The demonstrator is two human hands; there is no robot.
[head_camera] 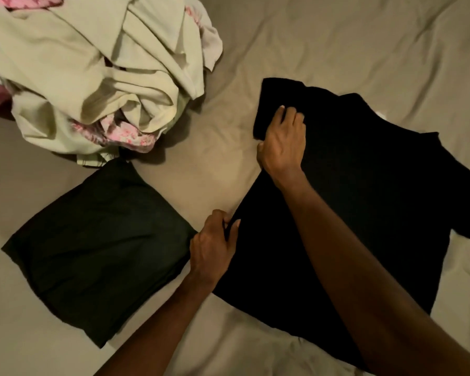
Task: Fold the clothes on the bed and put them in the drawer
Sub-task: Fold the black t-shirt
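A black T-shirt [364,185] lies spread flat on the bed sheet [364,50]. The right hand [282,142] grips its near sleeve, fingers curled over the cloth. The left hand [215,245] pinches the shirt's side edge lower down. Just left of those fingers lies a folded dark garment [98,248]. Beyond it sits a heap of unfolded clothes [92,71]. Bare sheet lies between both hands.
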